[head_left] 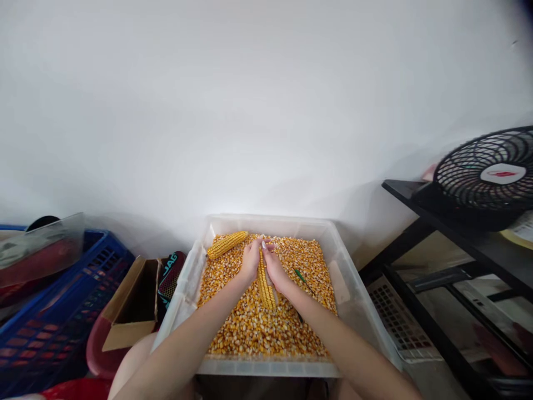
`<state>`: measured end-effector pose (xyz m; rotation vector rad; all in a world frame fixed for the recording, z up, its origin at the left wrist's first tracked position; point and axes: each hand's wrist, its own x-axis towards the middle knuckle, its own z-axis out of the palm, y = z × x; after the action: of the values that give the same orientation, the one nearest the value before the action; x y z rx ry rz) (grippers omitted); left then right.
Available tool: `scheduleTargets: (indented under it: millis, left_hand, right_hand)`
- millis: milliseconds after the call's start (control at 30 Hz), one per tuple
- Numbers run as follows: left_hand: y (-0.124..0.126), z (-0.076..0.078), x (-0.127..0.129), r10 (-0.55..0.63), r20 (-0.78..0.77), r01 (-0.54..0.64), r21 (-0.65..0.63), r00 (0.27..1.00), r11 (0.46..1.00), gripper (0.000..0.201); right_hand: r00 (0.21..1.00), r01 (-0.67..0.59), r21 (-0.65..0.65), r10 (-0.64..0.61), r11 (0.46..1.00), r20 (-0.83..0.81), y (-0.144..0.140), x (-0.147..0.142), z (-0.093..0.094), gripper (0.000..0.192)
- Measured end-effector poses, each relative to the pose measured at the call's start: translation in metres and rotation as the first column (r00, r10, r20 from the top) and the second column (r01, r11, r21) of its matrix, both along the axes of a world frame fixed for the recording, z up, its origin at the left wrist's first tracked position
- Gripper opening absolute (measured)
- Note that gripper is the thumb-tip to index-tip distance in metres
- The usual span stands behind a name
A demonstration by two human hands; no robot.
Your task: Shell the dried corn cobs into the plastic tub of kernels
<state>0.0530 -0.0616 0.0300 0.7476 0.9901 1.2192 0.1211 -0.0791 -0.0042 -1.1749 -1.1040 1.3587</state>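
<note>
Both hands meet over the middle of a clear plastic bin (189,278) heaped with loose corn kernels (254,328). The left hand (251,261) and the right hand (275,270) are both closed around one corn cob (265,286), which stands nearly upright between the palms, its lower end hanging just above the kernels and its top hidden by the fingers. The cob sits near the bin's centre, a little toward the far wall.

I count two cobs: the one being gripped, and a second cob (227,244) lying on the kernels in the far left corner, tilted along the far wall, just beside the left hand but not touching it. One green-handled tool (300,276) lies on the kernels to the right of the right hand, well short of the right wall.

The kernel bed reaches all four walls of the bin. The near half, between the forearms and the near rim, is open, with only kernels there.

Outside the bin, on the left, are one open cardboard box (129,311) and one blue crate (62,328). On the right, one black fan (491,178) stands on a black shelf (458,233).
</note>
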Motion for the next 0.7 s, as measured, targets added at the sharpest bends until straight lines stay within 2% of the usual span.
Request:
scheduleTargets:
  millis: [100, 333, 433, 533, 600, 700]
  left_hand:
    - [0.001, -0.001, -0.001, 0.006, 0.011, -0.005, -0.022, 1.0, 1.0, 0.03]
    - [0.006, -0.006, -0.001, 0.007, 0.035, -0.005, -0.069, 0.999, 0.998, 0.027]
    - [0.009, -0.002, -0.007, 0.016, -0.002, -0.016, 0.004, 1.0, 1.0, 0.026]
    - [0.014, 0.001, -0.016, 0.078, -0.058, -0.072, 0.098, 0.995, 0.993, 0.026]
    - [0.017, 0.002, -0.02, 0.111, -0.076, -0.103, 0.105, 0.991, 0.989, 0.026]
    - [0.019, 0.002, -0.02, 0.09, -0.07, -0.085, 0.074, 0.993, 0.994, 0.025]
  right_hand:
    - [0.995, -0.005, -0.024, 0.003, 1.0, -0.099, -0.001, -0.001, -0.002, 0.06]
    - [0.998, -0.014, -0.08, 0.009, 0.997, -0.055, -0.001, 0.001, 0.004, 0.06]
    - [0.996, -0.09, -0.055, 0.091, 0.994, 0.01, -0.002, 0.005, 0.009, 0.057]
    - [0.978, -0.175, 0.009, 0.173, 0.985, 0.121, -0.004, 0.009, 0.01, 0.052]
    - [0.975, -0.183, 0.024, 0.178, 0.983, 0.134, -0.005, 0.009, 0.009, 0.05]
    - [0.983, -0.164, -0.02, 0.165, 0.986, 0.079, -0.004, 0.007, 0.009, 0.05]
